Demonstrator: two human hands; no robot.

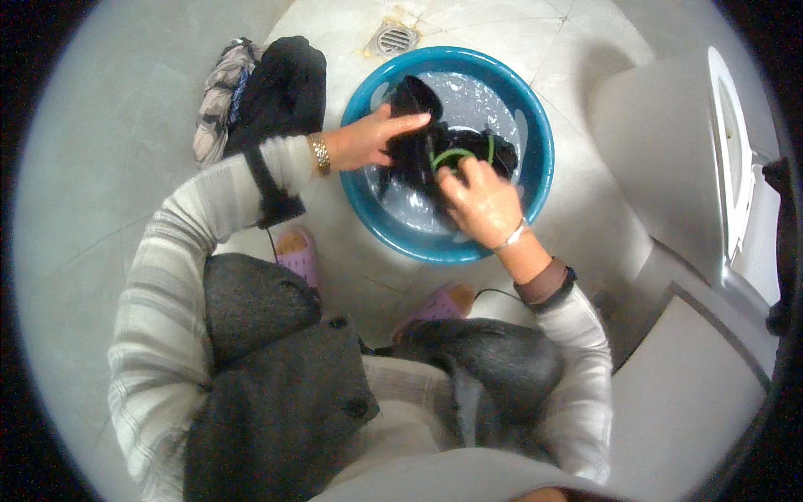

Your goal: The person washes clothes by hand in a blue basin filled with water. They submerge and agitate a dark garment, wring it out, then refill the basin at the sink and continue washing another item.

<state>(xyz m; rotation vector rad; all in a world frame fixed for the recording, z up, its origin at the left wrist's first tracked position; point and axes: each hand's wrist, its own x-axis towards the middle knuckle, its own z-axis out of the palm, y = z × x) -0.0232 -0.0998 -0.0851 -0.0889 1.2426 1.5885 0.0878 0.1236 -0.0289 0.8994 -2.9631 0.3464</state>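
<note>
Black cloth (408,159) lies in the basin (544,171), your left hand (368,142) loosely gripping it, your curled right hand (485,205) perhaps pinching the green cord (452,152); rub gently

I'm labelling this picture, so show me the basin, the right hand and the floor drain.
Basin (542,159): head view, right side of its blue rim.
Right hand (484,204): head view, back of the hand.
Floor drain (395,38): head view, middle of its grate.

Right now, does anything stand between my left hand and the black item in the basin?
Nothing visible does: your left hand touches the black item directly, in the basin. The green loop is at your right hand.
</note>
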